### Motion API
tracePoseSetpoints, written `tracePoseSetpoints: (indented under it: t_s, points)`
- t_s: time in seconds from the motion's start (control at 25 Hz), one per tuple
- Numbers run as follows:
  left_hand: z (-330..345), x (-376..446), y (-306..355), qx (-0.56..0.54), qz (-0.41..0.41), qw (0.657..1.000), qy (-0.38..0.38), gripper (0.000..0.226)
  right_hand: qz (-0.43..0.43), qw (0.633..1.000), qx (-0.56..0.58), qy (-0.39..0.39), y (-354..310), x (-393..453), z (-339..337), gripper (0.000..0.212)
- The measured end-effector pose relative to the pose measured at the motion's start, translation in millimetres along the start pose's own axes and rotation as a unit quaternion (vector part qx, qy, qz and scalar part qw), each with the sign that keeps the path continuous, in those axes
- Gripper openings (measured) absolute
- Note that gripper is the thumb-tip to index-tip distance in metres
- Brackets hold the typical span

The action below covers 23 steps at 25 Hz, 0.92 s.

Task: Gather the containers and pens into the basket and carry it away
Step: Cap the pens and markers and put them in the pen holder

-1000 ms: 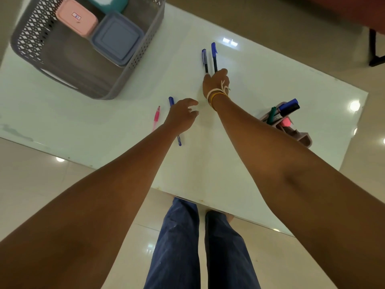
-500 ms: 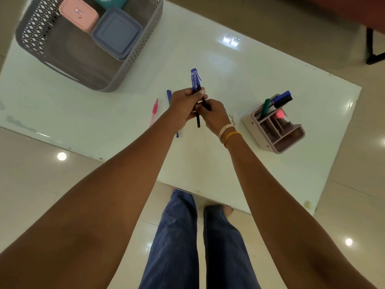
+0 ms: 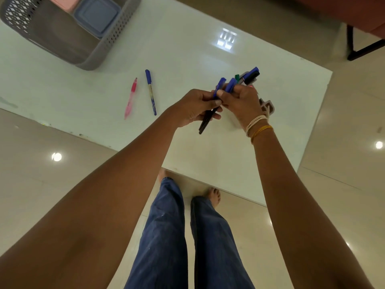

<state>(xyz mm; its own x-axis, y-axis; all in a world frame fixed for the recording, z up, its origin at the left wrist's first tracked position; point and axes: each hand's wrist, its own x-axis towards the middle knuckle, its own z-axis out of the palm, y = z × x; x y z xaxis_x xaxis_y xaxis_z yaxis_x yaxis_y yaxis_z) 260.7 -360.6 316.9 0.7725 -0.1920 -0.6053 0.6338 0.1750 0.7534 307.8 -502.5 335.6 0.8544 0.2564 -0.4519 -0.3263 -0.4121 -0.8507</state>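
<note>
- The left hand (image 3: 194, 107) curls its fingers round two blue-capped pens (image 3: 216, 101), held above the table (image 3: 187, 49); the right hand (image 3: 239, 101) pinches their capped ends.
- Two pens lie on the table: one pink (image 3: 130, 98), one blue (image 3: 150, 91).
- One grey basket (image 3: 112, 38) holds a lavender container (image 3: 98, 15) and a pink one (image 3: 62, 2).
- The pen holder (image 3: 268, 106) sits behind the right hand; half a second ago it showed clear of it.
</note>
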Motion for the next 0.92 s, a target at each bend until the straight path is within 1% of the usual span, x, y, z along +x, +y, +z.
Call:
tracePoseSetpoints:
  t_s: [0.12, 0.2, 0.24, 0.28, 0.36, 0.4, 0.44, 0.56, 0.64, 0.68, 0.72, 0.8, 0.84, 0.92]
  points:
    - [27.8, 4.1, 5.2, 0.016, 0.007, 1.0, -0.021, 0.022, -0.029, 0.998, 0.055, 0.007, 4.9, -17.2, -30.8, 0.02]
    - [43.8, 8.5, 7.3, 0.036, 0.013, 0.999, -0.009, 0.026, -0.05, 0.995, 0.08, 0.028, 2.9, -25.3, -46.6, 0.017]
    - [49.4, 11.5, 6.3, 0.048, 0.021, 0.998, 0.02, 0.027, -0.066, 0.992, 0.087, 0.061, 1.3, -26.8, -52.5, 0.015]
    - [52.5, 14.8, 3.9, 0.064, 0.035, 0.995, 0.068, 0.027, -0.086, 0.986, 0.096, 0.104, -0.4, -26.6, -57.0, 0.012]
    - [53.0, 21.8, -4.4, 0.107, 0.06, 0.975, 0.185, 0.024, -0.124, 0.969, 0.1, 0.187, -3.4, -23.8, -63.7, 0.006]
    - [51.8, 24.6, -8.9, 0.131, 0.06, 0.964, 0.222, 0.024, -0.141, 0.962, 0.092, 0.216, -5.0, -22.2, -64.5, 0.006]
    - [51.4, 26.0, -12.9, 0.155, 0.05, 0.958, 0.237, 0.026, -0.152, 0.957, 0.081, 0.235, -5.2, -20.8, -63.7, 0.006]
    - [56.8, 28.0, -19.5, 0.196, 0.018, 0.957, 0.213, 0.041, -0.149, 0.956, 0.051, 0.246, 3.4, -17.8, -53.7, 0.007]
    - [60.7, 29.7, -21.5, 0.191, 0.01, 0.96, 0.205, 0.04, -0.121, 0.962, 0.025, 0.242, 13.8, -17.0, -45.5, 0.004]
    - [61.6, 29.9, -22.9, 0.189, 0.008, 0.957, 0.219, 0.036, -0.108, 0.965, 0.02, 0.238, 18.2, -16.3, -42.7, 0.004]
    - [60.4, 30.4, -25.7, 0.188, 0.008, 0.95, 0.248, 0.031, -0.1, 0.966, 0.024, 0.237, 22.1, -14.9, -41.3, 0.01]
    - [52.1, 27.7, -33.5, 0.208, -0.001, 0.918, 0.339, 0.027, -0.096, 0.965, 0.031, 0.24, 25.1, -13.2, -41.5, 0.011]
    - [46.2, 25.2, -39.1, 0.221, -0.015, 0.898, 0.38, 0.028, -0.099, 0.964, 0.034, 0.244, 25.6, -12.3, -42.2, 0.009]
    - [33.7, 20.9, -55.3, 0.228, -0.079, 0.875, 0.42, 0.036, -0.107, 0.96, 0.036, 0.256, 27.2, -11.4, -43.5, 0.008]
